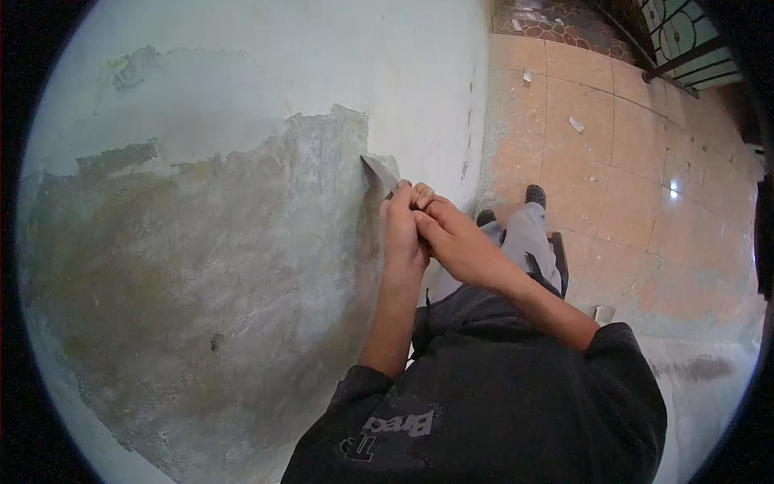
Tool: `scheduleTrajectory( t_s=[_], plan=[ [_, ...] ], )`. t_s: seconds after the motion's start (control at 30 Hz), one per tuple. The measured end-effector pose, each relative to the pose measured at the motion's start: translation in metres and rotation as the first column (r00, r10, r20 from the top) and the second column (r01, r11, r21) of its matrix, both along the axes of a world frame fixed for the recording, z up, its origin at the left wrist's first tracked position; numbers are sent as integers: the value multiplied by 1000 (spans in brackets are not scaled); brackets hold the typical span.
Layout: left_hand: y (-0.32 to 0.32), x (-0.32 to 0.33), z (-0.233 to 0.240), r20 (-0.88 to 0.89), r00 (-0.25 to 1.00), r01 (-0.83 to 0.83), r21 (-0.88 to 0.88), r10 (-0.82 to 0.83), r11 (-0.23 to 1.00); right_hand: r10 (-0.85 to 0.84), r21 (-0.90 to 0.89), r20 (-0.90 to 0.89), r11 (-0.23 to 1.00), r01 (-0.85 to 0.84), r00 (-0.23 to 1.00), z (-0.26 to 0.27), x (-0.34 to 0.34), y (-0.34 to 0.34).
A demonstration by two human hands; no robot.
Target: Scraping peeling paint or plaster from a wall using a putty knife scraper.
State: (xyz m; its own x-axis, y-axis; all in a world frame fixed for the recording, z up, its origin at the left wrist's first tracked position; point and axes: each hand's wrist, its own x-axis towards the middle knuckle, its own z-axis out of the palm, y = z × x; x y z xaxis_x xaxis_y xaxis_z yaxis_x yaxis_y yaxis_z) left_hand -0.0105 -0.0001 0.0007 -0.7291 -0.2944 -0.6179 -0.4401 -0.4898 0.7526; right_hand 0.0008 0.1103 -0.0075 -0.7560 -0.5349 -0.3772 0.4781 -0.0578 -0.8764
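A scraper (381, 173) with a thin metal blade has its edge against the wall, at the border between the bare grey plaster (260, 266) and the white paint (417, 91). My left hand (402, 227) is closed round the scraper's handle, close behind the blade. My right hand (444, 227) grips from the other side, its fingers against my left hand. Most of the handle is hidden by my fingers. Above and left of the blade, the paint's edge runs ragged along the plaster.
Orange floor tiles (574, 187) lie to the right, dusty near the wall. Several pale flakes, one a larger chip (575, 125), are scattered on them. A dark metal railing (689, 60) stands at upper right, by patterned steps (562, 27). A dark seat edge (559, 260) shows beside my leg.
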Motion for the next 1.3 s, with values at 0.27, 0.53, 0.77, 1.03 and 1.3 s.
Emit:
scheduleTrajectory(
  t_s=[0.27, 0.53, 0.77, 1.03, 1.3],
  plan=[
    [-10, -9, 15, 88, 994, 41, 272, -68, 961, -45, -110, 100, 992, 56, 994, 26, -7, -3],
    [6, -1, 22, 123, 992, -2, 208, -24, 978, 54, -92, 125, 995, -43, 991, 19, -6, 4],
    [6, 2, 9, 83, 992, 76, 185, -92, 980, -13, -73, 124, 997, 23, 992, -2, 2, -2],
    [9, 5, -8, 84, 996, 15, 90, -23, 996, 53, 152, -65, 987, -42, 996, -9, 5, 2],
    [2, 5, -26, 17, 999, 50, 6, -50, 999, -4, 124, -128, 992, 20, 992, -22, 4, -1]
  ],
)
